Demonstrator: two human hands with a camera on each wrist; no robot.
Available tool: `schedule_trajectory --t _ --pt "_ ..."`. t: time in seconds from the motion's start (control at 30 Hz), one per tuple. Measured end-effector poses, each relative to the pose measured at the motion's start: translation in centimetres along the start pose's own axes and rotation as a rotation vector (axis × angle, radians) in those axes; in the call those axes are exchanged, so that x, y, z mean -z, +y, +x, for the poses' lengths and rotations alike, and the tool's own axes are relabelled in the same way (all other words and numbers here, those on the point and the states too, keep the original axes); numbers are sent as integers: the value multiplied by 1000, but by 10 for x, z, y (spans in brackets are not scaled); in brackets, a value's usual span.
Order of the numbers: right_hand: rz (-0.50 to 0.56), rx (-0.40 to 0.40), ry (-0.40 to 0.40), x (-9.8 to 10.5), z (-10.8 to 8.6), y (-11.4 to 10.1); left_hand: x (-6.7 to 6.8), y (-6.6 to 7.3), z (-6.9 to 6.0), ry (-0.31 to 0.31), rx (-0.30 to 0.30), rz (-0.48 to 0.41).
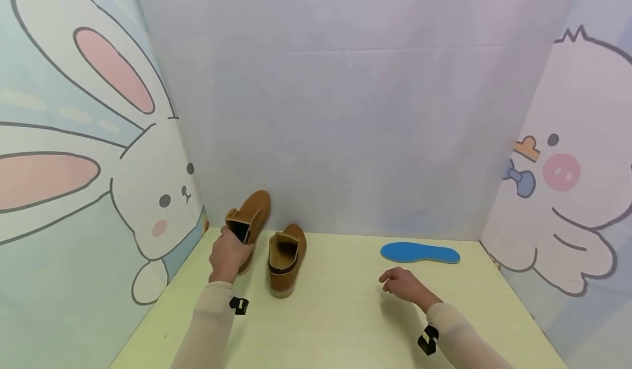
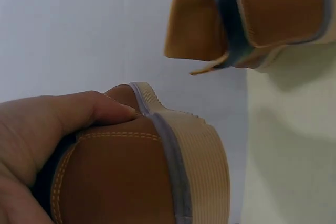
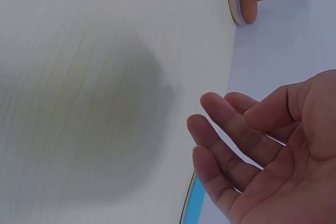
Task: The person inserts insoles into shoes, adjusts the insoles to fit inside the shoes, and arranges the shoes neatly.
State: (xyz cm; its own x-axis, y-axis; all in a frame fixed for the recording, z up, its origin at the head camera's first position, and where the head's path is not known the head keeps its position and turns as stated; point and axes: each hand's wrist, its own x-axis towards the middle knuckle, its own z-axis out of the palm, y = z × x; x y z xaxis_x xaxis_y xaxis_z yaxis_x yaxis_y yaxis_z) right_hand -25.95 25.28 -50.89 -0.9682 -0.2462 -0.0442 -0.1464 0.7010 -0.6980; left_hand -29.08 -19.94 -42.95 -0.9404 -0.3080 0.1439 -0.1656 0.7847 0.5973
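Observation:
My left hand grips a brown leather shoe by its side near the opening, toe pointing away and raised against the back wall. In the left wrist view the thumb presses on the shoe's edge beside its pale ribbed sole; the other fingers are hidden. A matching second shoe stands on the table just right of it. My right hand hovers over the table, holding nothing, its fingers loosely curled. Beyond it lies a blue insole, near the back wall.
The pale wooden table is enclosed by a plain back wall and side walls printed with a rabbit on the left and a chick on the right. The second shoe stands close to the left hand.

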Motion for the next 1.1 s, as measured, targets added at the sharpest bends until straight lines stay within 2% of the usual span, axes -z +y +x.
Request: schedule_trajectory --t 0.27,0.4,0.73,1.1 --pt "-5 15 -8 -4 -2 -1 -20 -31 1 -47 51 14" --pt "-22 24 -9 -4 -2 1 -29 -40 2 -61 63 12" --pt "-46 -8 10 -1 0 -2 -46 -45 2 -78 90 4" --pt "-46 2 11 0 1 1 -56 -52 2 -83 62 20"
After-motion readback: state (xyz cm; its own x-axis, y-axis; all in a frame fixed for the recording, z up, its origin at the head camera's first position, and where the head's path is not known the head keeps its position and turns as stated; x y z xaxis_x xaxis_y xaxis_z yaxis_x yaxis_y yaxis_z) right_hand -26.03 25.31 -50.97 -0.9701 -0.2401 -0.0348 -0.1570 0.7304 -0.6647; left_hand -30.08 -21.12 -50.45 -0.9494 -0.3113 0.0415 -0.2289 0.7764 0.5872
